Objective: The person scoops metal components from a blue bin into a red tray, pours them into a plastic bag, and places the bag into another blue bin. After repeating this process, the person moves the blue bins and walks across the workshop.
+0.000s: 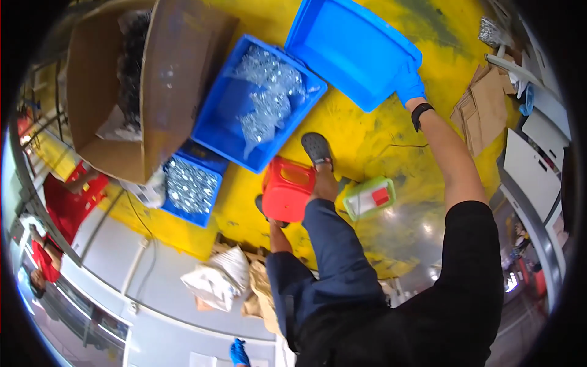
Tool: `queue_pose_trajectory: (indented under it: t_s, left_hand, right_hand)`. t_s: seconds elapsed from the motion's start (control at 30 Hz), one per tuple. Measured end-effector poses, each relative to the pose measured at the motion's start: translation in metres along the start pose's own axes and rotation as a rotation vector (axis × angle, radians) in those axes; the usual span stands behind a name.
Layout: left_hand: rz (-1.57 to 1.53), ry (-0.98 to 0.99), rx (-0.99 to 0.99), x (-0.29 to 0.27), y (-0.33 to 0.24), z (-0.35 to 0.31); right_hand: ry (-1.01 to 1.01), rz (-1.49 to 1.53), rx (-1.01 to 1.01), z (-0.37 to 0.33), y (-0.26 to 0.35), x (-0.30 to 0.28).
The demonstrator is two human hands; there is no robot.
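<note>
At the upper right, my right hand (408, 84), in a blue glove, grips the near right rim of an empty blue plastic bin (348, 52). The bin is tilted, with its inside facing me. My left hand (239, 352), also blue-gloved, is at the lower edge, away from the bins; its fingers are too small to read. Left of the held bin, a second blue bin (211, 125) contains clear plastic bags of shiny small pieces (269, 92). Nearer, a smaller blue bin (214, 205) is filled with loose shiny metal pieces (188, 183).
A large open cardboard box (171, 79) stands at the left. A red plastic stool (287, 199) is by my feet, beside a green-rimmed tray (370, 199) with a red item. Flattened cardboard (480, 110) lies right; white sacks (217, 278) stand by the wall. Another person (46, 260) is far left.
</note>
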State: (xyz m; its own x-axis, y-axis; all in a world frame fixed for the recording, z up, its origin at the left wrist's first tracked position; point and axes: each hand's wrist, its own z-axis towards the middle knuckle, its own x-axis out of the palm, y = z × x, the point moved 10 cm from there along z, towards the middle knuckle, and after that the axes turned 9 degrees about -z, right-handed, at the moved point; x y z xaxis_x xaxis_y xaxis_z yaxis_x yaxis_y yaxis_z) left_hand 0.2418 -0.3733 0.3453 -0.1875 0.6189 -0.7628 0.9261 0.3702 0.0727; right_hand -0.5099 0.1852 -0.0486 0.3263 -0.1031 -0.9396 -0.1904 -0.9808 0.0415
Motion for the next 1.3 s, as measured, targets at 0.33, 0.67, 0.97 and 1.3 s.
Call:
queue_pose_trajectory:
  t_s: [0.33,0.67,0.97,1.3]
  left_hand:
    - [-0.139,-0.036,0.144,0.016,-0.044,-0.034]
    - [-0.323,0.112,0.243,0.074,0.069,0.000]
    - [-0.568,0.105,0.007,0.108,0.248,0.084]
    - [-0.919,0.202,-0.126,0.175,0.344,0.135]
  right_hand:
    - [0.330,-0.748,-0.538,-0.161,-0.008,-0.022]
    - [0.271,-0.694,-0.660,-0.276,0.051,-0.118]
    - [0.077,-0.581,-0.796,-0.433,0.223,-0.202]
    - [0.010,-0.706,-1.073,-0.590,0.365,-0.212]
